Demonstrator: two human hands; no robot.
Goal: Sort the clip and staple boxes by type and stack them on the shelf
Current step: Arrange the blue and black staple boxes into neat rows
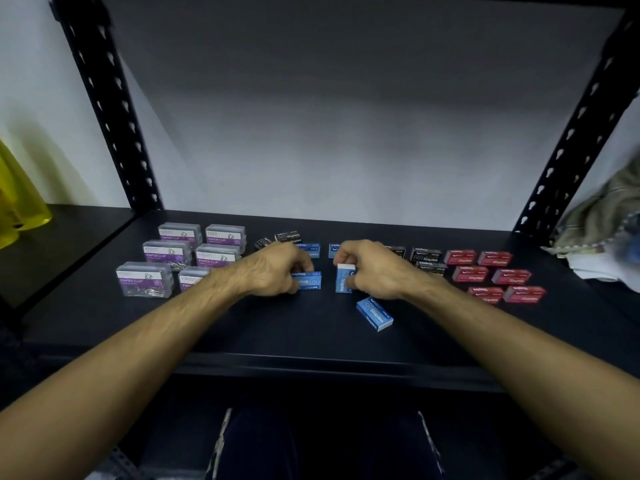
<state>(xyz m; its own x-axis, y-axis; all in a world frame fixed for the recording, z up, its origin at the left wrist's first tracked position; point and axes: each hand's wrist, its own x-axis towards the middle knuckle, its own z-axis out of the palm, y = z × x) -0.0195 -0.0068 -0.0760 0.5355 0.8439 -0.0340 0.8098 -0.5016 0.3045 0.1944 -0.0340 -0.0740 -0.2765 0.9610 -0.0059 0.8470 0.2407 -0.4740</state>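
On the dark metal shelf board (242, 334), the left hand (273, 271) pinches a flat blue cardboard staples box (309, 280), and the right hand (372, 270) pinches a second blue staples box (343, 279) stood on end — both near the board's middle. A third blue box (374, 313) lies loose just in front of them. Clear plastic paper-clip boxes (166, 252) crowd the left side and red staples boxes (493, 273) the right, with black staples boxes (425, 255) partly hidden behind the right hand.

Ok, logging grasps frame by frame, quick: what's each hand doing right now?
Left hand: closed on a blue staples box lying flat on the shelf.
Right hand: closed on an upended blue staples box.
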